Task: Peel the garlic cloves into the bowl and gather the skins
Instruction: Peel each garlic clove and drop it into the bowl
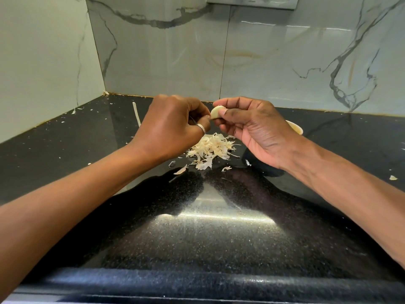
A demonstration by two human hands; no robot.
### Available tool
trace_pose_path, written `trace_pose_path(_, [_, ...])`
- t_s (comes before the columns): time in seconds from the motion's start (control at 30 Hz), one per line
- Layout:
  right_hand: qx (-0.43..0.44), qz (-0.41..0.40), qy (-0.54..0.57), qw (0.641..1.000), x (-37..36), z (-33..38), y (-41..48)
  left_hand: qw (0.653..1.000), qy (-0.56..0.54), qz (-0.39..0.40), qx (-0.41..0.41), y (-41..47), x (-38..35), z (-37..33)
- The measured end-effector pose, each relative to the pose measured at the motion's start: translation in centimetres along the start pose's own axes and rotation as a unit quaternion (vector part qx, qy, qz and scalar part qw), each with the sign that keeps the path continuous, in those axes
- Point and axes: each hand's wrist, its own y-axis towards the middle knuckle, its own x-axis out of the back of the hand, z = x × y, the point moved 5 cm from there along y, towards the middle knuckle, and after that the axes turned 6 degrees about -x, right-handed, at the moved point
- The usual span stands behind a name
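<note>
A pale garlic clove (216,112) is pinched between the thumb and fingers of my right hand (252,130), held above the black counter. My left hand (173,123), with a ring on one finger, has its fingers curled and their tips at the clove's lower left end. Below both hands lies a heap of dry garlic skins (211,150). A bowl (295,127) shows only as a pale rim behind my right hand; its inside is hidden.
The black speckled counter (219,227) runs to marble walls at the back and left. Loose skin bits are scattered around, such as one (393,177) at the right and one (180,170) near the heap. A thin pale strip (137,115) lies at the back left.
</note>
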Motion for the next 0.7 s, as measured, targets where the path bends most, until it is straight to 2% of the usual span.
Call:
trace_pose_path(0.3, [-0.011,0.038,0.008,0.999,-0.4,0.0,0.0,1.0,0.002,-0.011,-0.009,0.1,0.0,-0.1])
trace_pose_path(0.57, [-0.066,0.119,0.024,0.99,-1.0,-0.3,-0.4,0.998,-0.012,-0.045,0.038,0.4,1.2,1.0])
trace_pose_path(0.7, [-0.092,0.133,0.048,0.986,-1.0,-0.3,-0.4,0.998,0.001,-0.047,0.051,0.3,1.0,1.0])
